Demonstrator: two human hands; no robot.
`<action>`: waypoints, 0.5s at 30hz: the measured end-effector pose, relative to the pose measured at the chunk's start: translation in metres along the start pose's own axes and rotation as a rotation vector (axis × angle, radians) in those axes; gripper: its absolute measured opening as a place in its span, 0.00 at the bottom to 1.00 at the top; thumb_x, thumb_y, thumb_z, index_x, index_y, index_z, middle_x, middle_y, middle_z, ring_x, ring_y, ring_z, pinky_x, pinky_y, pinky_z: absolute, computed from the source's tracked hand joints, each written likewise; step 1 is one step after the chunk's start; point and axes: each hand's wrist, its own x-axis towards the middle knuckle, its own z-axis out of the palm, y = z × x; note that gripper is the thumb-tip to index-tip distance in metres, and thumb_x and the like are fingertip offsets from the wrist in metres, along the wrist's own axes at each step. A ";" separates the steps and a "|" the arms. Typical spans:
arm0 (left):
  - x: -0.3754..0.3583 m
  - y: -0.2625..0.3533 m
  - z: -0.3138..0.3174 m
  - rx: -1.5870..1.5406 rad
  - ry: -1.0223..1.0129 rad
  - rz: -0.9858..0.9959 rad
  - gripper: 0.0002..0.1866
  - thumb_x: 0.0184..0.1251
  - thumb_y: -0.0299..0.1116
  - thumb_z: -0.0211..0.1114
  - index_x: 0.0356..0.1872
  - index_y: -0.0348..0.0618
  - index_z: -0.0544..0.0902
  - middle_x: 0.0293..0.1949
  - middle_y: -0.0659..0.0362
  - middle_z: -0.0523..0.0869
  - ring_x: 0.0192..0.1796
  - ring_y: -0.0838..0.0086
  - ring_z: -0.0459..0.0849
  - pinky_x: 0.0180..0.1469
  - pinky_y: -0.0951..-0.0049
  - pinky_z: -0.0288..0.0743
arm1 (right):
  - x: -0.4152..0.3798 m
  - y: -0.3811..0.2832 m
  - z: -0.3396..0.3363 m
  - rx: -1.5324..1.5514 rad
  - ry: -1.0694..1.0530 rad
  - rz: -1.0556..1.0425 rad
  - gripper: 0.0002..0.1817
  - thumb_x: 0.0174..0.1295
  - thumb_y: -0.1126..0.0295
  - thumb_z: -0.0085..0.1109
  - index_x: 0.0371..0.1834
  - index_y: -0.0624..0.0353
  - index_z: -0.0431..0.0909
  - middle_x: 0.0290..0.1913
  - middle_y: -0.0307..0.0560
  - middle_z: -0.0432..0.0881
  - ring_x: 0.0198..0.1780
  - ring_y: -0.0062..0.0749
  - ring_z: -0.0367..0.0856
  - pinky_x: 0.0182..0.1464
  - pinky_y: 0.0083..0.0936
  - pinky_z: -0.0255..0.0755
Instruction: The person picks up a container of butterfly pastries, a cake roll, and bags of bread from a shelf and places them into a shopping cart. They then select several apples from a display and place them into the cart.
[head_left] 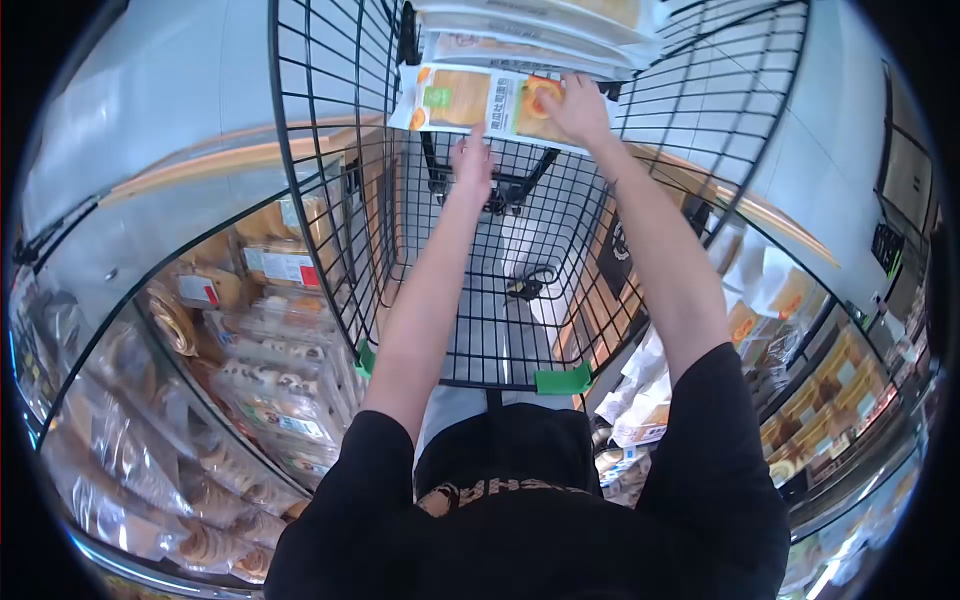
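Note:
A flat bag of sliced bread [461,97], with an orange fruit picture and Chinese lettering on its label, lies at the far end of the black wire shopping cart [505,345]. My right hand [578,112] is closed on the bag's right part, thumb on the front and fingers near the upper edge. At the bag's lower edge is my left hand [473,163], its index fingertip against the front and the other fingers curled. Behind this bag, more packaged bread [540,45] lies stacked in a row.
Glass-fronted shelves of packaged pastries [275,370] run along the left. More bagged baked goods [775,285] stand on the right. Green clips [564,380] sit on the cart's near rim, close to my body. Light floor tiles [180,100] show beyond.

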 end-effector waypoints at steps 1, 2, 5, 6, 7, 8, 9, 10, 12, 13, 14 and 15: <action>-0.006 -0.005 0.008 -0.026 -0.073 -0.038 0.37 0.58 0.48 0.66 0.60 0.35 0.62 0.52 0.51 0.66 0.53 0.64 0.71 0.57 0.63 0.69 | 0.016 0.008 0.011 -0.037 -0.061 -0.076 0.37 0.53 0.43 0.54 0.54 0.67 0.70 0.51 0.61 0.74 0.55 0.49 0.72 0.58 0.39 0.66; -0.018 -0.009 0.019 0.016 -0.071 -0.077 0.36 0.58 0.48 0.66 0.60 0.37 0.62 0.54 0.51 0.65 0.55 0.64 0.69 0.60 0.62 0.66 | 0.025 0.011 0.019 -0.072 -0.120 -0.150 0.38 0.54 0.40 0.51 0.53 0.67 0.71 0.52 0.61 0.75 0.56 0.48 0.72 0.58 0.38 0.66; -0.013 -0.028 0.034 -0.030 -0.099 -0.111 0.37 0.58 0.47 0.67 0.62 0.40 0.59 0.58 0.52 0.64 0.61 0.64 0.65 0.65 0.59 0.57 | 0.034 0.007 0.027 -0.105 -0.340 -0.044 0.41 0.55 0.35 0.45 0.52 0.67 0.72 0.51 0.60 0.76 0.55 0.48 0.74 0.58 0.37 0.67; -0.009 -0.034 0.038 -0.112 -0.136 -0.088 0.39 0.58 0.46 0.67 0.63 0.41 0.56 0.60 0.52 0.63 0.64 0.65 0.63 0.67 0.58 0.52 | 0.038 0.007 0.029 -0.129 -0.381 -0.027 0.45 0.53 0.30 0.40 0.53 0.66 0.72 0.49 0.60 0.79 0.53 0.48 0.77 0.56 0.37 0.69; -0.006 -0.039 0.042 -0.122 -0.123 -0.099 0.39 0.58 0.46 0.67 0.63 0.41 0.56 0.60 0.52 0.63 0.64 0.65 0.63 0.67 0.58 0.52 | 0.041 0.007 0.030 -0.134 -0.400 -0.028 0.45 0.53 0.30 0.40 0.53 0.66 0.72 0.49 0.60 0.79 0.53 0.48 0.77 0.56 0.37 0.69; -0.006 -0.039 0.049 -0.150 -0.118 -0.050 0.46 0.55 0.45 0.70 0.66 0.43 0.48 0.63 0.52 0.61 0.66 0.65 0.60 0.68 0.57 0.49 | 0.045 0.005 0.026 -0.131 -0.453 -0.009 0.47 0.51 0.27 0.39 0.53 0.65 0.72 0.48 0.60 0.80 0.52 0.48 0.78 0.55 0.36 0.69; -0.007 -0.039 0.056 -0.176 -0.112 0.002 0.54 0.52 0.44 0.72 0.69 0.44 0.40 0.65 0.51 0.59 0.68 0.65 0.57 0.69 0.57 0.45 | 0.049 0.005 0.027 -0.125 -0.505 0.007 0.49 0.49 0.25 0.38 0.53 0.64 0.73 0.46 0.59 0.81 0.51 0.47 0.79 0.55 0.35 0.70; -0.009 -0.037 0.064 -0.243 -0.086 -0.005 0.56 0.51 0.42 0.73 0.69 0.47 0.37 0.66 0.53 0.58 0.68 0.68 0.57 0.69 0.57 0.46 | 0.053 0.004 0.026 -0.101 -0.555 0.048 0.51 0.47 0.23 0.39 0.58 0.59 0.72 0.46 0.61 0.80 0.51 0.51 0.78 0.57 0.34 0.67; -0.009 -0.042 0.074 -0.218 0.029 0.009 0.50 0.53 0.46 0.71 0.67 0.48 0.43 0.65 0.56 0.58 0.67 0.66 0.58 0.69 0.57 0.47 | 0.058 0.000 0.022 -0.087 -0.608 0.057 0.52 0.45 0.21 0.39 0.55 0.59 0.75 0.46 0.59 0.81 0.53 0.49 0.78 0.56 0.33 0.67; -0.009 -0.043 0.077 -0.166 0.087 0.011 0.51 0.52 0.50 0.70 0.67 0.48 0.43 0.65 0.55 0.59 0.67 0.66 0.58 0.69 0.57 0.48 | 0.058 0.000 0.019 -0.073 -0.650 0.053 0.53 0.44 0.21 0.39 0.54 0.60 0.76 0.46 0.59 0.81 0.53 0.48 0.77 0.56 0.33 0.67; -0.010 -0.046 0.076 -0.165 0.090 0.009 0.51 0.52 0.50 0.70 0.67 0.48 0.43 0.65 0.55 0.59 0.67 0.66 0.58 0.69 0.57 0.48 | 0.057 0.000 0.017 -0.072 -0.654 0.054 0.53 0.44 0.21 0.39 0.54 0.60 0.76 0.46 0.59 0.81 0.53 0.48 0.77 0.56 0.33 0.67; -0.012 -0.047 0.073 -0.161 0.125 0.006 0.51 0.51 0.54 0.68 0.67 0.48 0.43 0.65 0.55 0.59 0.67 0.66 0.59 0.68 0.57 0.51 | 0.056 -0.002 0.015 -0.084 -0.659 0.042 0.53 0.44 0.20 0.39 0.51 0.61 0.78 0.47 0.59 0.81 0.53 0.48 0.77 0.56 0.32 0.67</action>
